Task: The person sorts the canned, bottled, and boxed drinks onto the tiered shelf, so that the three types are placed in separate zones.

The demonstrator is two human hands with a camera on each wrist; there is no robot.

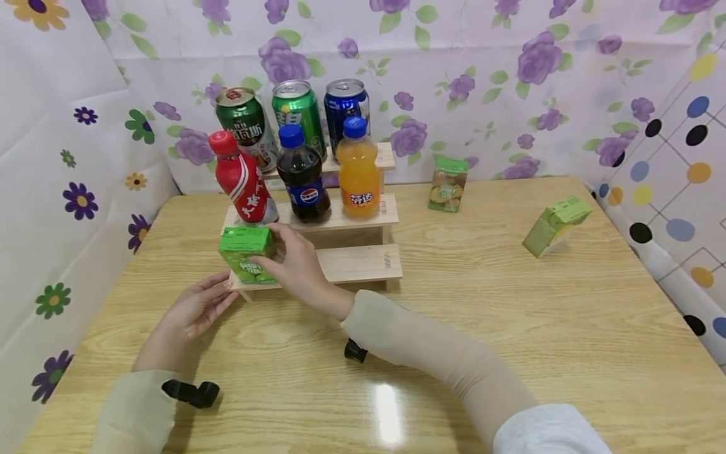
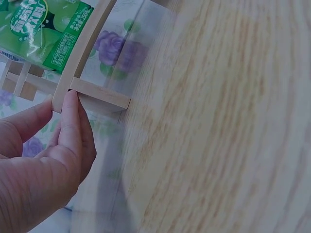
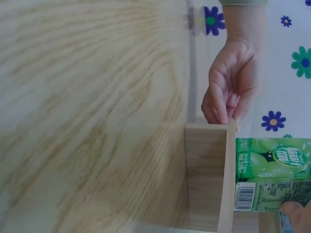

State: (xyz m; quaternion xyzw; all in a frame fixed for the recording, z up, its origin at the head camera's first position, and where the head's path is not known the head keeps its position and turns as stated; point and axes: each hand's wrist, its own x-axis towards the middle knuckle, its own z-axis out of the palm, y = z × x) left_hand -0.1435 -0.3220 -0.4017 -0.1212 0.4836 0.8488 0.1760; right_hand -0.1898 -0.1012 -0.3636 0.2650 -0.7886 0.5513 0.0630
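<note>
A green juice box stands upright at the left end of the lowest step of a light wooden tiered rack. My right hand holds this box from its right side, thumb on the front and fingers behind. In the right wrist view only the tip of the right thumb shows on the box's barcode side. My left hand pinches the left end of the lowest step, as the left wrist view shows, with the thumb on one face of the board and fingers on the other.
On the middle step stand a red bottle, a cola bottle and an orange soda bottle. Three cans, including a green can, fill the top step. Two more juice boxes, one brown-green box and one tilted box, are farther right.
</note>
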